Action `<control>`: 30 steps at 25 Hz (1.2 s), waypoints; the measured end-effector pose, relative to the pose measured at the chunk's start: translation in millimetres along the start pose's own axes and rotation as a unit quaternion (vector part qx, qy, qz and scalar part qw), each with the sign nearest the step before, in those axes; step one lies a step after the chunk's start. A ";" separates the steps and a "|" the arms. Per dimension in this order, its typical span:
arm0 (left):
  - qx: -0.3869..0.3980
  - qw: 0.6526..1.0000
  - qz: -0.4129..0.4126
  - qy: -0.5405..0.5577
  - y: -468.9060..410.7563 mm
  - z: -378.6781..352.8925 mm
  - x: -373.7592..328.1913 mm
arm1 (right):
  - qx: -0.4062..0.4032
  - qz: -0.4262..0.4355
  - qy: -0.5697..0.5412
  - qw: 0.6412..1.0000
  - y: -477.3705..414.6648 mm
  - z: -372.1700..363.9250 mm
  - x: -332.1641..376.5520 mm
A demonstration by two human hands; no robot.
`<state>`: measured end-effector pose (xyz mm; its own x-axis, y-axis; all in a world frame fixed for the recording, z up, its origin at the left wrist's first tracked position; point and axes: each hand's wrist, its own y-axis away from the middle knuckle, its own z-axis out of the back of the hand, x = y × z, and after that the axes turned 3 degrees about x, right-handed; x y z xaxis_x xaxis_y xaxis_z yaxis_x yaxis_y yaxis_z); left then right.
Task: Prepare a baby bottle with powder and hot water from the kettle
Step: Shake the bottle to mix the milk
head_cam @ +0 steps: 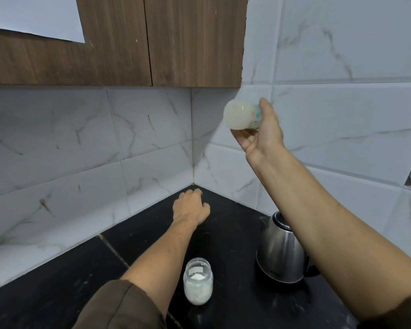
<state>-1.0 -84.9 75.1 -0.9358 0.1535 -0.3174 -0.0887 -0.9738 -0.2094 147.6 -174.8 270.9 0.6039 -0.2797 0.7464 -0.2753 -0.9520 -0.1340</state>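
Note:
My right hand [261, 131] is raised high near the tiled wall and grips a baby bottle [241, 115]. The bottle lies on its side with its round base toward me and holds a milky liquid; it looks blurred. My left hand [191, 207] rests on the black counter near the back corner with fingers curled; I cannot see anything in it. A clear jar of white powder [198, 281] stands open on the counter in front of me. A steel kettle [280, 252] stands to the right of the jar, partly hidden by my right forearm.
The black counter [81, 276] runs into a corner of white marble-look tiles [81, 148]. A wooden wall cabinet [133, 41] hangs above, close over the raised bottle.

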 end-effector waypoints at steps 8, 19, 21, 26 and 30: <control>-0.002 1.000 0.008 -0.001 -0.2 1.0 4.9 | 0.012 -0.019 -0.018 1.000 -2.8 5.5 3.3; -0.002 1.000 0.010 -0.006 1.0 1.8 4.6 | 0.033 -0.010 0.029 0.999 -1.6 9.0 4.6; -0.002 1.000 0.011 -0.005 -0.1 2.3 5.0 | 0.085 -0.018 0.132 0.987 2.3 11.8 -1.4; -0.003 1.000 0.008 -0.003 3.2 0.6 5.8 | -0.002 -0.003 0.001 1.000 -5.6 13.6 5.3; 0.000 1.000 0.007 -0.005 2.5 1.8 6.5 | 0.104 -0.040 0.200 0.973 7.4 11.9 -3.5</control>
<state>-7.9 -86.6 74.2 -0.9404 0.1385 -0.3106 -0.0758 -0.9757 -0.2056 152.4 -182.4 259.6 0.2655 -0.1716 0.9487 -0.0570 -0.9851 -0.1622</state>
